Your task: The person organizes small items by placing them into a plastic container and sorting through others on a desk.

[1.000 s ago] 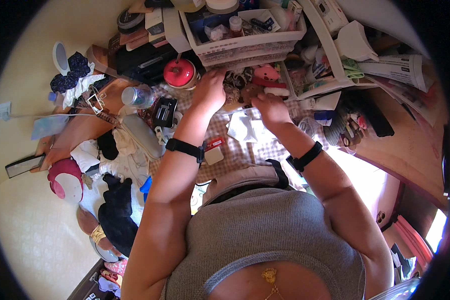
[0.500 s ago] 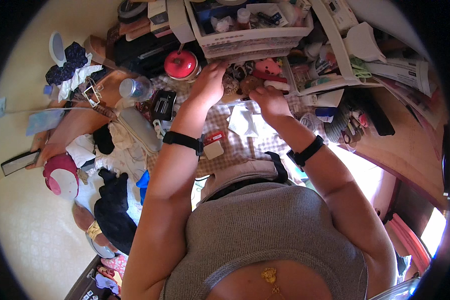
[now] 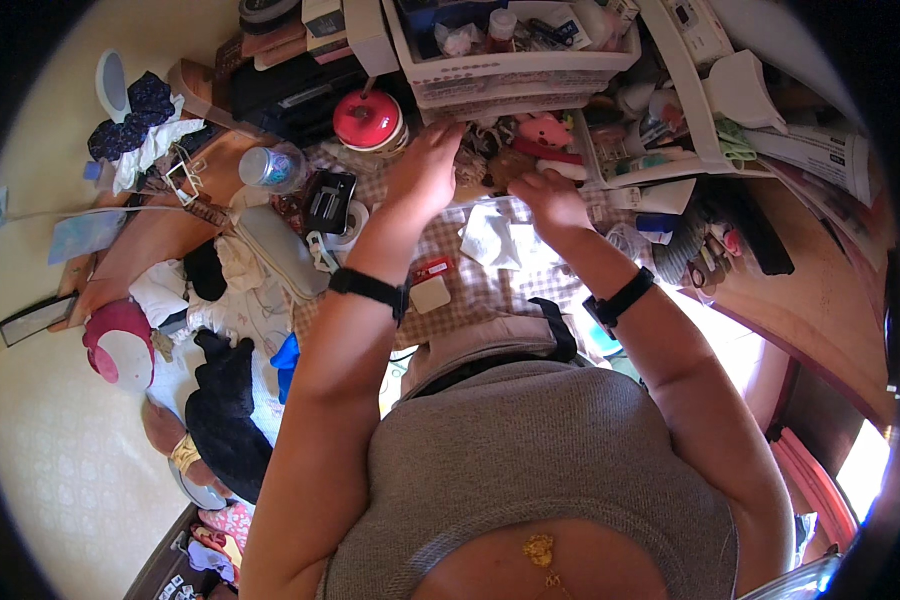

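A pulled-out drawer (image 3: 482,197) with a pale, see-through front holds a pink animal-faced plush item (image 3: 543,130), a brown fuzzy item (image 3: 510,168), a red item and other small accessories. At the drawer's left side is my left hand (image 3: 427,170), its fingers curled along the edge and partly hidden. My right hand (image 3: 552,200) is closed at the front right rim, fingertips beside the brown item. Just below the drawer, crumpled white paper (image 3: 490,238) lies on the checked cloth (image 3: 450,310).
Above the drawer stands a white drawer unit (image 3: 520,68) with a filled top tray. A red-lidded jar (image 3: 368,120), a clear bottle (image 3: 268,168) and a black case (image 3: 327,203) are on the left. Right of it are a white organizer (image 3: 670,163) and a brush (image 3: 675,250).
The view has shifted slightly, and a white ring beside the black case shows more. Both hands stay at the drawer with little visible movement.
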`<state>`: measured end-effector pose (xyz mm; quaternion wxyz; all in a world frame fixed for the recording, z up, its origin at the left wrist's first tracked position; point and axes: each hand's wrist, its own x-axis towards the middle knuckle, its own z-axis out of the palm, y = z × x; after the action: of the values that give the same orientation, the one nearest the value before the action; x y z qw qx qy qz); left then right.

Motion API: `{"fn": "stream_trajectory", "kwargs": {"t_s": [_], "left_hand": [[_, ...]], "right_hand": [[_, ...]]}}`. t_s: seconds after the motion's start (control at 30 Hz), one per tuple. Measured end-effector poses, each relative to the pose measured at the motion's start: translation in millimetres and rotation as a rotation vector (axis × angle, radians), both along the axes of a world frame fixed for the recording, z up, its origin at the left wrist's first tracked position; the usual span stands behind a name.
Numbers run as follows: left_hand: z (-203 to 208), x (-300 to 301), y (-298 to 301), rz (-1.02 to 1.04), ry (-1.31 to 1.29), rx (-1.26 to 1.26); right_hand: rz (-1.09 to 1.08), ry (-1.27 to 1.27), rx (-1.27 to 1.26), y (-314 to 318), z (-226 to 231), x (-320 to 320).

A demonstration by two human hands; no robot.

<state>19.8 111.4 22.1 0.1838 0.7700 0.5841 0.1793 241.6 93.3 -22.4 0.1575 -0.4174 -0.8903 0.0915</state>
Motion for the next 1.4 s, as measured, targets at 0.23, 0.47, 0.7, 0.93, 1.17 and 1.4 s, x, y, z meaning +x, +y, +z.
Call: {"fn": "stream_trajectory", "kwargs": {"t_s": [0.23, 0.47, 0.7, 0.93, 1.17, 1.4], "left_hand": [[-8, 35, -69, -0.058, 0.05, -0.039], [-35, 33, -89, -0.144, 0.137, -0.384], [-37, 46, -87, -0.064, 0.166, -0.634], [-59, 69, -79, 0.121, 0.17, -0.365], [-27, 67, -73, -0.032, 0.269, -0.517], [23, 36, -46, 0.11, -0.296, 0.164]], "right_hand": [[-0.042, 0.201, 0.02, -29, 9, -8], [-0.136, -0.142, -0.633, -53, -17, -5], [0.014, -0.024, -0.482, -58, -11, 4], [-0.026, 0.036, -0.497, -60, -3, 1], [-0.468, 0.814, -0.876, -9, 5, 3], [-0.561, 1.957, -1.311, 70, 23, -28]]}}
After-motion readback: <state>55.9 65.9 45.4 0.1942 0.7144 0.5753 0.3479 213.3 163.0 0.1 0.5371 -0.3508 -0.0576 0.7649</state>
